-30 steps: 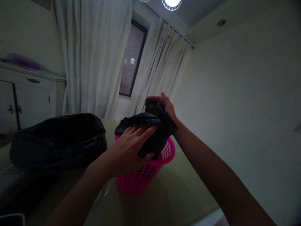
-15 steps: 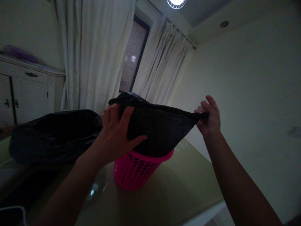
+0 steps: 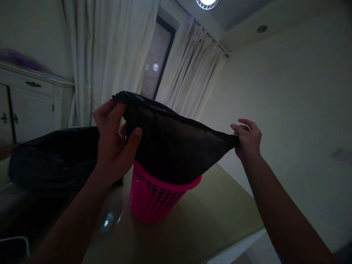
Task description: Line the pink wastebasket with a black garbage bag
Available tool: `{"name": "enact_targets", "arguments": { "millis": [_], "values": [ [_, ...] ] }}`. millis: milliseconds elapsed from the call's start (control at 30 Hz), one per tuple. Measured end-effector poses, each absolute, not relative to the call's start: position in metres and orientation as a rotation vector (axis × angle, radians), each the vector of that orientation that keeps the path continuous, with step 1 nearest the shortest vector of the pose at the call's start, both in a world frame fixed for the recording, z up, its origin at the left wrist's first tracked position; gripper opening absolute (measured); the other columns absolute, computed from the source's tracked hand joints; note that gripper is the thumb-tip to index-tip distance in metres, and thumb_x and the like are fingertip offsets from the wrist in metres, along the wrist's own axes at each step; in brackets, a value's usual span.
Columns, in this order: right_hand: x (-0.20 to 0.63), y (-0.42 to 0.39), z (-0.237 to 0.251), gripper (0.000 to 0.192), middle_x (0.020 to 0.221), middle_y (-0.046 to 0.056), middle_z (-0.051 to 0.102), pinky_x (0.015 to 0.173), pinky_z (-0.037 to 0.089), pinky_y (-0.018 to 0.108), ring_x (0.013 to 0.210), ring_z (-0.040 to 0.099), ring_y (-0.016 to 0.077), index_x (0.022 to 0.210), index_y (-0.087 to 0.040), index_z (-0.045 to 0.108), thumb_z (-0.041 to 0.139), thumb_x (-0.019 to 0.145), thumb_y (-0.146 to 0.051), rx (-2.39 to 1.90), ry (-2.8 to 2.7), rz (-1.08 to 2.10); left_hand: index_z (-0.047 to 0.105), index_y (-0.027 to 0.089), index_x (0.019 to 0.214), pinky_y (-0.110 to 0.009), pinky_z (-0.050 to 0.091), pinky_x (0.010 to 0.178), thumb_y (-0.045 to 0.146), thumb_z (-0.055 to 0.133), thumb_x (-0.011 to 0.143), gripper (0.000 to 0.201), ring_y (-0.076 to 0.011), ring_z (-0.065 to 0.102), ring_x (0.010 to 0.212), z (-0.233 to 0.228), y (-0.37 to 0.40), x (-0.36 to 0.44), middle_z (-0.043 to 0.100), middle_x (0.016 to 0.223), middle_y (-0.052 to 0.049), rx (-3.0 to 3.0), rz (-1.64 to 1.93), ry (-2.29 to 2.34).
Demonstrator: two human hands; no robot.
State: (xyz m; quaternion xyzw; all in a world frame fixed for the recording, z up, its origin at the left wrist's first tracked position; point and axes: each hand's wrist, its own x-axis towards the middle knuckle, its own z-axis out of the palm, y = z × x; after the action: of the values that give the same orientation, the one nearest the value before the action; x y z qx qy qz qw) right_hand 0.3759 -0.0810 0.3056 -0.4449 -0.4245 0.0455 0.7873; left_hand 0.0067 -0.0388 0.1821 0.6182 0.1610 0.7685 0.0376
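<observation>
**Black bin liner stretched above a pink basket**

The black bin liner (image 3: 176,146) hangs over the pink perforated waste basket (image 3: 154,200), its lower part dipping into the basket's mouth while its upper edge is pulled taut into a slanted line, high at 10 o'clock and lower at 3 o'clock. The basket stands upright on the bench (image 3: 214,212), a smooth olive-toned top that shows a small glint of the ceiling lamp at the basket's 8 o'clock.

The left hand (image 3: 114,146) pinches the liner's high corner, thumb on the near side and fingers curled over the edge, at 10 o'clock from the basket. The right hand (image 3: 247,139) pinches the opposite corner between thumb and fingers, the other fingers loosely bent, at 2 o'clock from the basket and well apart from the left hand. The liner spans the whole gap between the two.

At the basket's 9 o'clock a large filled black bag (image 3: 52,157) lies on the bench, close behind the left forearm.

The room is dim. White curtains (image 3: 115,55) flank a dark window (image 3: 155,62) at 12 o'clock, a white cabinet (image 3: 30,106) stands against the wall at 9 o'clock, a round ceiling lamp (image 3: 206,3) glows overhead, and a bare pale wall (image 3: 297,91) fills the right side.
</observation>
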Motion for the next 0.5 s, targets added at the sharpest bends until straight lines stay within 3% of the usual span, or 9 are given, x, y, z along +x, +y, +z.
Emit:
{"name": "enact_targets", "arguments": {
  "millis": [133, 233, 333, 433, 500],
  "values": [
    [0.379, -0.065, 0.292, 0.042, 0.066, -0.005, 0.057, 0.047, 0.037, 0.021, 0.054, 0.047, 0.0105, 0.101, -0.017, 0.063, 0.078, 0.064, -0.005, -1.110, -0.750, 0.251, 0.069, 0.039, 0.137, -0.052, 0.061, 0.110, 0.038, 0.080, 0.095, 0.044, -0.0322, 0.055, 0.143, 0.191, -0.055, 0.007, 0.060, 0.146, -0.001, 1.614, 2.458, 0.293],
    [0.386, -0.057, 0.284, 0.039, 0.072, -0.002, 0.060, 0.050, 0.040, 0.022, 0.060, 0.052, 0.0119, 0.099, -0.016, 0.062, 0.077, 0.065, -0.004, -1.156, -0.664, 0.238, 0.067, 0.041, 0.131, -0.044, 0.058, 0.111, 0.037, 0.091, 0.084, 0.052, -0.0269, 0.058, 0.140, 0.192, -0.050, 0.006, 0.064, 0.140, 0.004, 1.383, 2.378, 0.267],
    [0.396, -0.052, 0.280, 0.039, 0.073, -0.003, 0.059, 0.053, 0.040, 0.024, 0.061, 0.051, 0.0124, 0.098, -0.017, 0.061, 0.077, 0.065, -0.005, -1.206, -0.669, 0.207, 0.066, 0.034, 0.138, -0.040, 0.058, 0.108, 0.047, 0.094, 0.079, 0.066, -0.0305, 0.057, 0.144, 0.188, -0.035, 0.006, 0.066, 0.146, -0.001, 1.326, 2.128, 0.286],
    [0.399, -0.054, 0.282, 0.039, 0.081, -0.003, 0.060, 0.064, 0.045, 0.026, 0.069, 0.053, 0.0122, 0.100, -0.017, 0.063, 0.082, 0.066, -0.011, -1.222, -0.772, -0.029, 0.075, 0.022, 0.131, -0.041, 0.062, 0.099, 0.057, 0.082, 0.090, 0.054, -0.0331, 0.069, 0.129, 0.185, -0.030, 0.010, 0.076, 0.132, -0.011, 1.385, 1.772, 0.312],
    [0.389, -0.064, 0.286, 0.036, 0.096, 0.002, 0.066, 0.077, 0.051, 0.030, 0.081, 0.059, 0.0143, 0.104, -0.017, 0.066, 0.084, 0.073, -0.022, -1.133, -0.901, -0.295, 0.079, 0.020, 0.121, -0.038, 0.064, 0.092, 0.052, 0.078, 0.096, 0.041, -0.0294, 0.076, 0.112, 0.185, -0.036, 0.013, 0.081, 0.118, -0.011, 1.409, 1.672, 0.309]
  ]
}}
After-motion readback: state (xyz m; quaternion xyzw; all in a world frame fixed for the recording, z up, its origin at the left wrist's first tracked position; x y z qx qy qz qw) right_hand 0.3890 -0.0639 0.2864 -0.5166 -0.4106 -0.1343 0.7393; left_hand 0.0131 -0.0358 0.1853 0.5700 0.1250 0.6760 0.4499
